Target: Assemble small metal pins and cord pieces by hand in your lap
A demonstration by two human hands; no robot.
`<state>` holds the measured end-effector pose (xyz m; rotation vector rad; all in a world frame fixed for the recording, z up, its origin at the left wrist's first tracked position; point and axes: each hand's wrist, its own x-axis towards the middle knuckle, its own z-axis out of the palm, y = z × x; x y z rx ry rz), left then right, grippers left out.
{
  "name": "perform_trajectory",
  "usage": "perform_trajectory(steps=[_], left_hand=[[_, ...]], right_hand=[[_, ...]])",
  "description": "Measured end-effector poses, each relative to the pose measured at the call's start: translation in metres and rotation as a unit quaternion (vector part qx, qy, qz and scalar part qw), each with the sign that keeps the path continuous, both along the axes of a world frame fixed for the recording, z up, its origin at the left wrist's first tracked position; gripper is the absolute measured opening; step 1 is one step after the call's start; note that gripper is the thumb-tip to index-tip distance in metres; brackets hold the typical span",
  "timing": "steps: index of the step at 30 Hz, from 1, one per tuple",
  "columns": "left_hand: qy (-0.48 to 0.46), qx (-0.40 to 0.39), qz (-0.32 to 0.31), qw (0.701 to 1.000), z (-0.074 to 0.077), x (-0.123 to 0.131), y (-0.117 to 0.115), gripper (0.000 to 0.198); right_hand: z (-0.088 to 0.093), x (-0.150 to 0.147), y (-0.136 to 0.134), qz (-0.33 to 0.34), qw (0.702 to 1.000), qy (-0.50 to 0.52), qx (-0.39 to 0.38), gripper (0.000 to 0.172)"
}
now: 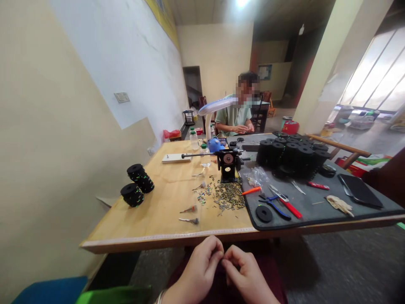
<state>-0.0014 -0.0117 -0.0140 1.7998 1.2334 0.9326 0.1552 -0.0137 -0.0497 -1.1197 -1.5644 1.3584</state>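
While pinched together, though impossible to tell on what, probably best to brace left grip (204, 264) against right grip (243, 270), with pieces (230, 193) ahead on the surface (118, 226).

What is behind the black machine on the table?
Behind the black machine, the blue lamp base shows partly, and farther back, a person. The machine covers the spot directly behind it, so whatever may lie there cannot be seen.
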Motion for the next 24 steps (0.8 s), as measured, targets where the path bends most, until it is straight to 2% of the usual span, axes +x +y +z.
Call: perform_trajectory(steps=[3,5,8,11,14,17,20,22,24], left_hand=[[0.051,0.025,0.008,0.998,0.002,-0.016,0.009,0.013],[0.099,0.064,0.05,0.992,0.004,-0.034,0.021,0.014],[0.195,0.129,0.116,0.965,0.002,-0.062,0.042,0.016],[0.272,0.136,0.119,0.945,-0.007,-0.078,0.058,0.028],[0.301,0.124,0.114,0.939,-0.015,-0.081,0.065,0.031],[0.255,0.119,0.12,0.952,-0.014,-0.079,0.063,0.025],[0.131,0.078,0.13,0.98,-0.009,-0.071,0.051,0.017],[0.013,-0.003,0.122,0.992,-0.008,-0.06,0.037,0.013],[-0.112,-0.116,0.095,0.982,-0.01,-0.045,0.021,0.018]], right_hand=[[-0.007,-0.001,-0.001,-0.018,0.999,0.027,-0.026,0.024],[-0.011,-0.001,0.0,-0.034,0.995,0.071,-0.063,0.029],[-0.015,-0.003,0.002,-0.067,0.985,0.123,-0.105,0.039],[-0.015,-0.006,0.003,-0.096,0.974,0.153,-0.133,0.042],[-0.017,-0.007,0.001,-0.101,0.964,0.182,-0.165,0.044],[-0.022,-0.007,0.0,-0.106,0.958,0.195,-0.182,0.043],[-0.026,-0.006,0.0,-0.114,0.955,0.205,-0.182,0.042],[-0.025,-0.006,0.0,-0.115,0.954,0.211,-0.181,0.043],[-0.021,-0.007,-0.001,-0.115,0.953,0.214,-0.183,0.045]])
